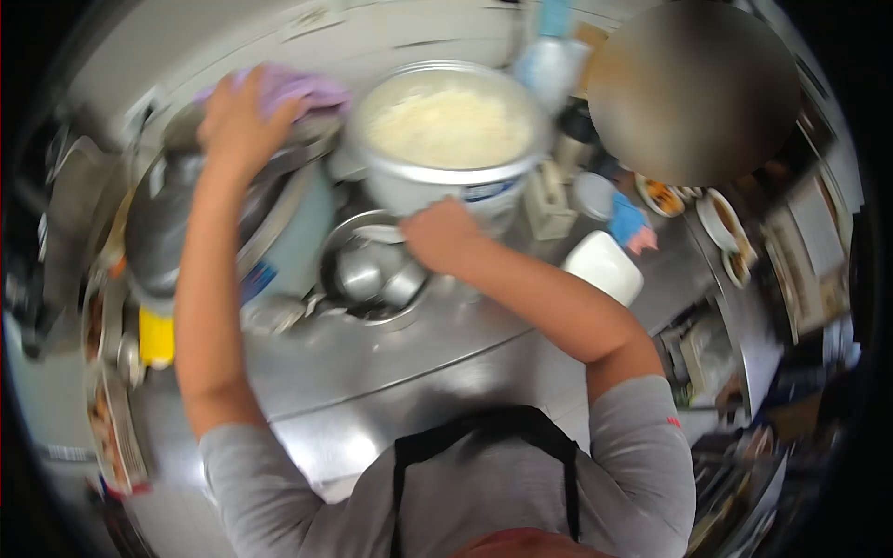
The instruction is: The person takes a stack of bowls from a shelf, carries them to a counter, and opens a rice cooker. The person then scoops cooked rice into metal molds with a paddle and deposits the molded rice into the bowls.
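At the upper left, my left hand (244,121) grips a purple cloth (302,90) at the far side of a large pot with a dark metal lid (153,228). My right hand (440,237) is closed, with a white rice paddle (381,233) coming out of its left side. The paddle is over a metal bowl (395,323) that holds metal ladles (359,272). Just beyond my right hand stands a big silver pot (507,172) full of white rice (449,128). Motion blurs the picture, and the cloth hides what lies under my left fingers.
A steel counter (372,372) runs in front of me. To the right are a white container (605,268), a blue cloth (630,219) and food dishes (721,221). A yellow item (156,337) and food trays (113,437) line the left. A person is at the upper right.
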Tool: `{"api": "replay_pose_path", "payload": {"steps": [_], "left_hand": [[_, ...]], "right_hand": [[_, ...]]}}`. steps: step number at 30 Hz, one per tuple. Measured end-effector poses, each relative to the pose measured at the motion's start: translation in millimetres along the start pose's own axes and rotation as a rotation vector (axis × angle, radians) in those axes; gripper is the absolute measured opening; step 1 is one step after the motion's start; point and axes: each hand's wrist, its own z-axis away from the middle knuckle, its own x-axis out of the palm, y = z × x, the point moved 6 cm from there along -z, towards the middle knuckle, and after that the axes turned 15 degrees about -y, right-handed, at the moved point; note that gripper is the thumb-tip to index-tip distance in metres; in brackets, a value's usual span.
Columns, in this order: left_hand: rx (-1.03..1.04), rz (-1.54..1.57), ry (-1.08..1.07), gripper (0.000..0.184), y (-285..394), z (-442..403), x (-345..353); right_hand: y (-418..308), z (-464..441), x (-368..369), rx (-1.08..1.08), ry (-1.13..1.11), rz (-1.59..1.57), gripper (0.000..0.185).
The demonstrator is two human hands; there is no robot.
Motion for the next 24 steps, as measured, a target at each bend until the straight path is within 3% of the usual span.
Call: {"api": "replay_pose_path", "payload": {"steps": [2,4,6,8,10,12,15,19,21,22,24], "left_hand": [[0.131,0.020,-0.029,0.057,13,18,-13],[0.137,0.082,-0.071,0.056,19,29,-13],[0.175,0.077,-0.159,0.055,23,38,-9],[0.238,0.108,-0.183,0.053,21,42,2],[0.306,0.112,-0.210,0.052,27,43,6],[0.370,0.158,-0.248,0.051,40,51,8],[0.454,0.223,-0.299,0.048,70,57,4],[0.460,0.308,-0.371,0.046,89,73,-1],[0.510,0.339,-0.348,0.047,109,86,-11],[0.488,0.388,-0.362,0.048,117,93,-16],[0.409,0.521,-0.391,0.048,133,112,-32]], "right_hand": [[9,8,-3,0.037,0.087,-0.027,0.015],[22,17,1,0.064,0.116,0.022,0.016],[31,27,9,0.122,-0.009,0.107,0.015],[33,27,17,0.079,0.118,0.184,0.013],[38,22,17,0.068,0.317,0.017,0.013],[36,35,17,0.089,0.379,0.014,0.013],[34,34,33,0.104,0.179,0.138,0.014],[31,37,24,0.061,0.470,-0.129,0.010],[30,30,42,0.115,0.227,-0.017,0.009],[31,30,51,0.124,0.243,0.047,0.009],[39,50,48,0.119,0.329,-0.180,0.012]]}}
